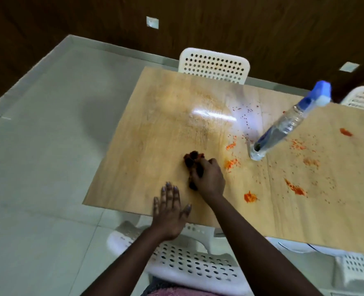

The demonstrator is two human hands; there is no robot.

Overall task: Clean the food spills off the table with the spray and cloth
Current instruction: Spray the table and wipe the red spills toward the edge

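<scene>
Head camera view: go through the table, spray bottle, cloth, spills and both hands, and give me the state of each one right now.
Light wooden table: partly wiped, shiny wet patch in the middle.
Clear spray bottle with blue trigger head: standing on the table, untouched.
Dark bunched cloth: on the table, gripped by the right hand.
Orange food spills: still on the table's right part.
Left hand: flat, fingers spread at the near edge.

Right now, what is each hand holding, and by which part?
The right hand grips the dark bunched cloth at its near end. The left hand lies flat on the table, holding nothing.

cloth (192, 165) half hidden under fingers (198, 173)
</scene>
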